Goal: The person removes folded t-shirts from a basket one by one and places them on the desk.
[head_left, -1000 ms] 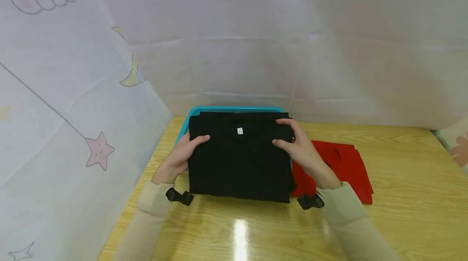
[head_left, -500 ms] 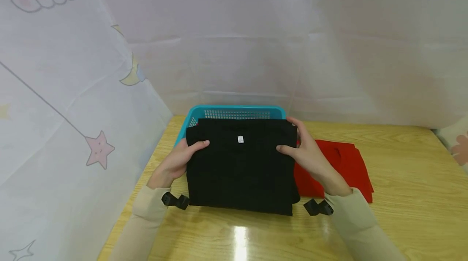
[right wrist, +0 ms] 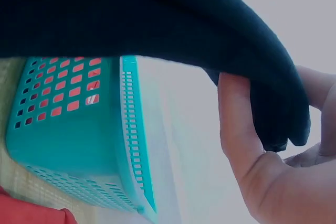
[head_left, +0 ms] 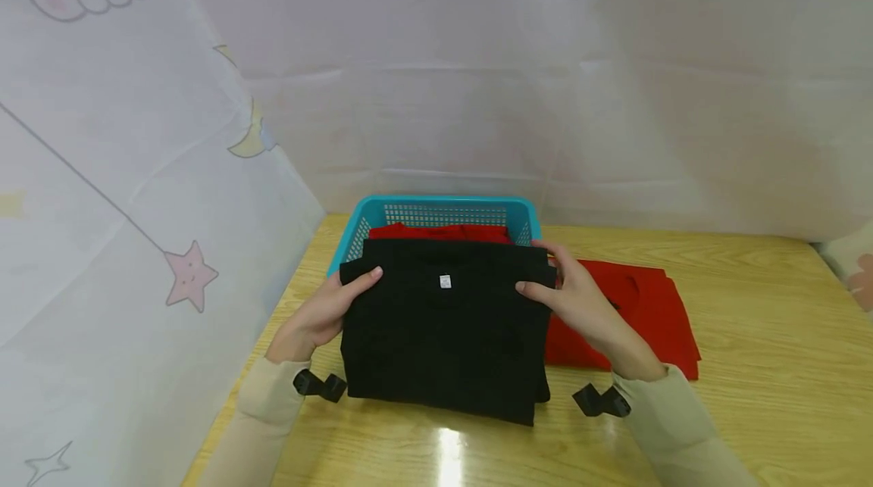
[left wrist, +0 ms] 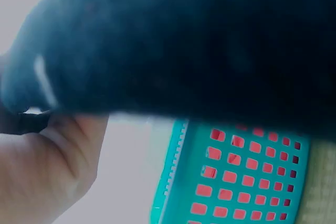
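Note:
A folded black shirt (head_left: 443, 343) with a small white neck label hangs between both hands, in front of a blue basket (head_left: 450, 200). My left hand (head_left: 327, 313) pinches its left edge, thumb on top. At the right edge my right hand (head_left: 580, 304) grips the cloth between thumb and fingers; in the right wrist view the fingers (right wrist: 236, 119) pass under the dark fabric. Red folded cloth (head_left: 450, 232) shows inside the basket behind the shirt. The shirt covers the basket's front.
A folded red shirt (head_left: 641, 313) lies on the wooden table (head_left: 764, 335) to the right of the basket, partly behind my right forearm. A pale patterned sheet (head_left: 436, 78) hangs behind the table and along its left side.
Both hands have drawn the black shirt back from over the basket, toward the body. The basket's far wall and the red cloth inside have come into view.

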`<state>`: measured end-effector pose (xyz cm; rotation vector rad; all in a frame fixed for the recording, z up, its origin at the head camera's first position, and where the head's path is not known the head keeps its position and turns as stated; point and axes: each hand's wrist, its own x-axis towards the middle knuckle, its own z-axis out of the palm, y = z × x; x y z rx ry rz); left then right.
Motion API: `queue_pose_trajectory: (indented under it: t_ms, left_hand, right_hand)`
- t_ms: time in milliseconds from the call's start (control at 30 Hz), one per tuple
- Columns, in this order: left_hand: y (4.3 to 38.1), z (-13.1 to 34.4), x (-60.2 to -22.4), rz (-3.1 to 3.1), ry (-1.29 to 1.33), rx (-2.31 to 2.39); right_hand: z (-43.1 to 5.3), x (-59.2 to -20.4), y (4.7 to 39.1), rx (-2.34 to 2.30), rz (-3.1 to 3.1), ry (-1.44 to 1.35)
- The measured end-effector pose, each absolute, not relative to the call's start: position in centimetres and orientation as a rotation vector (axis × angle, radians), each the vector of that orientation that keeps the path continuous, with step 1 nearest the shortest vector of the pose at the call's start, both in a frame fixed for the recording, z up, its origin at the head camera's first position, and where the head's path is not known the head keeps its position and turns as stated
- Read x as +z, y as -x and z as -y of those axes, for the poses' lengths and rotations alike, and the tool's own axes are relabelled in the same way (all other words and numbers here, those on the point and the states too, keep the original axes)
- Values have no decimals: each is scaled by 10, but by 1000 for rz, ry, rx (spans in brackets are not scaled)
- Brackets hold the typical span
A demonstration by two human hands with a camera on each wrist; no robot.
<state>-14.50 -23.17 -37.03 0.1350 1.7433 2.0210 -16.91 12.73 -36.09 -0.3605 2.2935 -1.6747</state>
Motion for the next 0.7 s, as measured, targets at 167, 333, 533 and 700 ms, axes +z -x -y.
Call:
queue_pose_trajectory:
  t_ms: [167,333,533,700]
  left_hand:
    - [140,237,-374,-1885,-109,1925]
    - [135,244,-378,-1967,-111,1809]
    - [130,253,-384,-1794,-254,1840]
    - [124,260,-388,-1683,-307,1868]
  right_hand:
    - [-129,-366,165,-1574,-2373,397]
    - [-132,-371,158,-1529,-2392,445]
    - [-134,-377,152,-1546,-2324,492]
    - [-135,-382,147,-1545,-2265,535]
